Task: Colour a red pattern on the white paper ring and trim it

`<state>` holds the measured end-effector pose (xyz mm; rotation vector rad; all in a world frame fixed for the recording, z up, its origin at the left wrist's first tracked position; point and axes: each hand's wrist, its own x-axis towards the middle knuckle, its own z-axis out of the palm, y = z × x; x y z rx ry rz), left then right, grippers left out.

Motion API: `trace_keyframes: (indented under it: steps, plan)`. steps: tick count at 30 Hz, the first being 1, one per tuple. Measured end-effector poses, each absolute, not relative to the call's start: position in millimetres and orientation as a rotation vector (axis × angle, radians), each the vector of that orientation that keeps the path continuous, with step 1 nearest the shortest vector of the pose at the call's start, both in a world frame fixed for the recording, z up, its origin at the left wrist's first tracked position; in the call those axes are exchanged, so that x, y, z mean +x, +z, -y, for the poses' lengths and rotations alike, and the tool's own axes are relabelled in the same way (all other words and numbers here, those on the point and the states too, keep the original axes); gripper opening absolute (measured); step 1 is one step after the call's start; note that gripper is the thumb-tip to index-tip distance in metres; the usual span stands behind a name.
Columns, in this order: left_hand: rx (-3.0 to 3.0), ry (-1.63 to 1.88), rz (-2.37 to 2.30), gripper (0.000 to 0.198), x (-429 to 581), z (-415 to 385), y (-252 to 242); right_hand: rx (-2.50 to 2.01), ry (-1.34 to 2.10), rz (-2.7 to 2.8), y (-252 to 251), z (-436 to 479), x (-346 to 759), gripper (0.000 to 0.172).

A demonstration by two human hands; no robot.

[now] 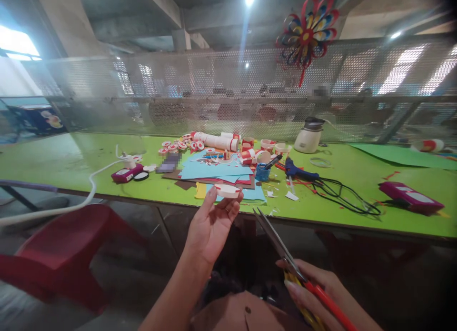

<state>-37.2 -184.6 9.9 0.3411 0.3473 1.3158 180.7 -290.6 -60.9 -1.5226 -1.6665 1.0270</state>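
My left hand, palm up near the table's front edge, holds a round white piece with red marks between thumb and fingers. In my right hand, lower right, are scissors with red handles, their blades slightly apart and pointing up and left. A yellow item, too unclear to name, is also in the right hand. The blades are to the right of the white piece, not touching it. Beyond my left hand lie light blue paper sheets with red and white scraps on top.
On the green table are white-and-red rolls, a blue pen cup, a blue glue gun with black cable, a white jug and purple boxes. A red stool stands left. Behind rises a mesh screen.
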Motion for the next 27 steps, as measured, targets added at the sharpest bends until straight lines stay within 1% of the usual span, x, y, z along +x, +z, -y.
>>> trace_keyframes:
  steps: [5, 9, 13, 19, 24, 27]
  plan:
    - [0.371, 1.306, -0.344, 0.013, -35.3, 184.2, 8.1, -1.436, 1.071, 1.737, -57.1, 291.2, 177.4, 0.04]
    - [0.386, 1.301, -0.359, 0.015, -35.4, 186.8, 8.9, -1.387, 0.965, 1.713, -63.2, 294.5, 174.5, 0.037]
    - [0.402, 1.301, -0.356, 0.017, -35.2, 188.6, 11.4, -1.427, 0.921, 1.7, -68.8, 295.7, 177.1, 0.038]
    - [0.408, 1.296, -0.358, 0.018, -30.7, 188.8, 13.4, -1.479, 0.949, 1.667, -58.6, 296.4, 182.6, 0.038]
    - [0.393, 1.3, -0.372, 0.016, -27.0, 193.1, 14.8, -1.508, 0.934, 1.595, -59.9, 304.0, 182.0, 0.042]
    - [0.402, 1.292, -0.362, 0.017, -26.7, 195.7, 15.1, -1.477, 0.917, 1.631, -67.3, 305.1, 183.4, 0.038]
